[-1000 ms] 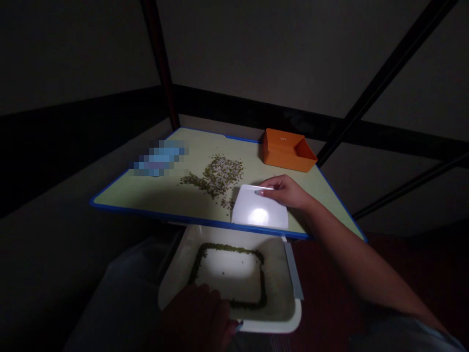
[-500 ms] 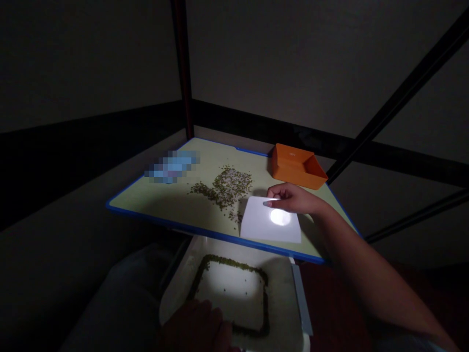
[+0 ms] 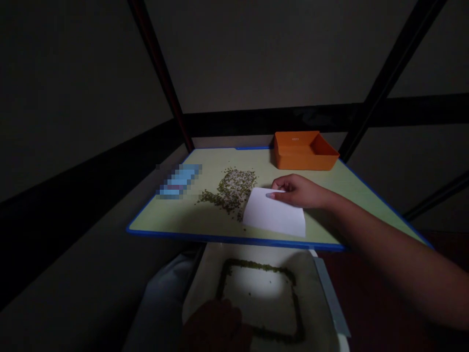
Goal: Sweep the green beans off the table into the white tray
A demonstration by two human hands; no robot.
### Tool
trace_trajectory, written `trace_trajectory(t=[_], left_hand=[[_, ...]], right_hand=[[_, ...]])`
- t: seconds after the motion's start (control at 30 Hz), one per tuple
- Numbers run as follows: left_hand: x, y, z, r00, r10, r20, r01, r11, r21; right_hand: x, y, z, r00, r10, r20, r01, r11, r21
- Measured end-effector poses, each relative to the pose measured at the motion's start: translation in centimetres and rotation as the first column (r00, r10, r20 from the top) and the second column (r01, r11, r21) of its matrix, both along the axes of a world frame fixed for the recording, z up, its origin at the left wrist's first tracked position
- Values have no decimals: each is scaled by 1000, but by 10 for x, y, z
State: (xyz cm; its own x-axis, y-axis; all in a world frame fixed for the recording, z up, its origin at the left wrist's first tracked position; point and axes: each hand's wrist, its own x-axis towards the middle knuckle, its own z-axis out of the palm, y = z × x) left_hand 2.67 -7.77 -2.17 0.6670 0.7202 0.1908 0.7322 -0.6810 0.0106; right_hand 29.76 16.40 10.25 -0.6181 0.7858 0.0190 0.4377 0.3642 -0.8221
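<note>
White card (image 3: 274, 215), one: being pinched at its far edge by the right hand (image 3: 302, 190), over the near part of the counter (image 3: 161, 220). Small green seeds (image 3: 234, 188), loose spread: lying just left of the right hand, the nearest bordering the card. White tub (image 3: 208, 256), one: sitting lower than the right hand, its near end passing under the left hand (image 3: 218, 325), whose grip is too dark to tell. Seed ring (image 3: 264, 266), one: lining the tub floor, mostly beyond and right of the left hand. Orange box (image 3: 308, 163), one: standing open beyond the right hand. Blurred blue item (image 3: 179, 180), one: lying well left of the right hand.
</note>
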Motion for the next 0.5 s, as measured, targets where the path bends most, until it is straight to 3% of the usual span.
trace_trajectory(t=[0.1, 0.2, 0.4, 0.5], left_hand=[[-4, 9, -7, 999, 4, -47, -9, 994, -113], [-8, 18, -1, 995, 36, -89, -57, 966, -253], [-16, 21, 34, 990, 93, -106, -130, 896, -424], [-18, 17, 49, 984, 137, -116, -176, 867, -465]], right_hand=[[-4, 2, -4, 1000, 18, -19, -18, 1000, -7], [-7, 2, -7, 998, 46, -42, -47, 998, -31], [-5, 2, -8, 989, 115, -97, -124, 988, -96], [1, 3, -3, 988, 90, -124, -100, 992, -81]])
